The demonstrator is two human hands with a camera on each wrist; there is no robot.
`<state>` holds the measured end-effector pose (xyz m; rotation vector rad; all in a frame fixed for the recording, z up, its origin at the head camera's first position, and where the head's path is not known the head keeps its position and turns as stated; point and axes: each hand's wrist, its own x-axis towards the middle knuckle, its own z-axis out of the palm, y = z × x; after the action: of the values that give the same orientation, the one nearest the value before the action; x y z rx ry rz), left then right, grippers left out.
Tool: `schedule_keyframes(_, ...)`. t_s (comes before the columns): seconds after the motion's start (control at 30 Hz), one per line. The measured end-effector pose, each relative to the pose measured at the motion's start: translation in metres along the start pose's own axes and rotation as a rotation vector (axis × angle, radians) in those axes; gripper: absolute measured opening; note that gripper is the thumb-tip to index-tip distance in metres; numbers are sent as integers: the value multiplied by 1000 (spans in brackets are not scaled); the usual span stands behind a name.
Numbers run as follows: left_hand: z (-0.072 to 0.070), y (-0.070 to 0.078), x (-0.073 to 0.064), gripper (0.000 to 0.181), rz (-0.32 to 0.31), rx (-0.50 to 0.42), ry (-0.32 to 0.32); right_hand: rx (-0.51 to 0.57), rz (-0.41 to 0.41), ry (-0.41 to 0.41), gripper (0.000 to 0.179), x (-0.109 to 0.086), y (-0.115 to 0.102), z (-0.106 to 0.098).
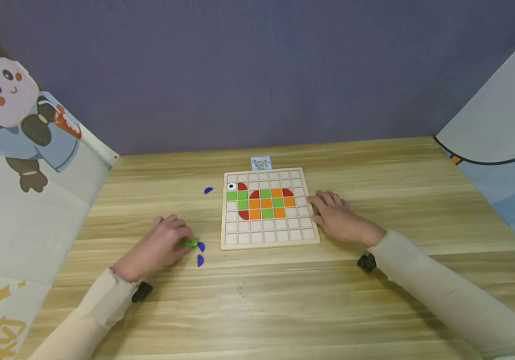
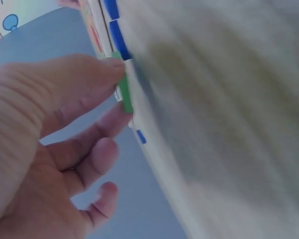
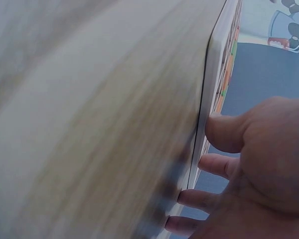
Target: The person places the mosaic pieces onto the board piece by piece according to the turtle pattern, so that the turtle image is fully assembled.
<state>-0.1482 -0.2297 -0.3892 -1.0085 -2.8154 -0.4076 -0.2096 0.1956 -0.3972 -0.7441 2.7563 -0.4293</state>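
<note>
My left hand (image 1: 164,245) pinches a green square tile (image 2: 125,89) between thumb and index finger, just above the table left of the board. Beside those fingertips lie two blue half-circle tiles, an upper one (image 1: 201,246) and a lower one (image 1: 200,260). The wooden grid board (image 1: 270,236) holds green, orange and red tiles in an animal-like shape, with a round eye tile (image 1: 231,186) at upper left. At the board's right edge, my right hand (image 1: 336,217) rests with thumb and fingertips touching the rim, fingers extended.
A third blue half-circle tile (image 1: 208,190) lies left of the board's upper part. Behind the board is a small picture card (image 1: 261,163). A dark partition (image 1: 266,75) rises at the back edge of the wood-grain table (image 1: 284,305).
</note>
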Motion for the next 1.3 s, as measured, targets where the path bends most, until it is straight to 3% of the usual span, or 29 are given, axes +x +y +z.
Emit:
schedule_keyframes(0.2, -4, 5, 17, 22, 90, 6, 83, 4, -1, 2, 48, -1, 0, 0)
schedule_keyframes(0.53, -1, 33, 74, 15, 215, 17, 49, 2, -3, -1, 48, -1, 2, 0)
schedule_keyframes(0.7, 3, 43, 102, 9, 240, 26, 17, 4, -6, -2, 49, -1, 2, 0)
schedule_keyframes(1.03, 17, 61, 143, 4, 270, 8, -13, 3, -11, 6, 49, 0, 2, 1)
schedule_keyframes(1.17, 25, 73, 161, 4, 270, 23, -77, -6, -13, 10, 49, 1, 2, 1)
schedule_keyframes(1.3, 35, 83, 180, 7, 225, 12, -153, -16, -22, 14, 49, 1, 3, 2)
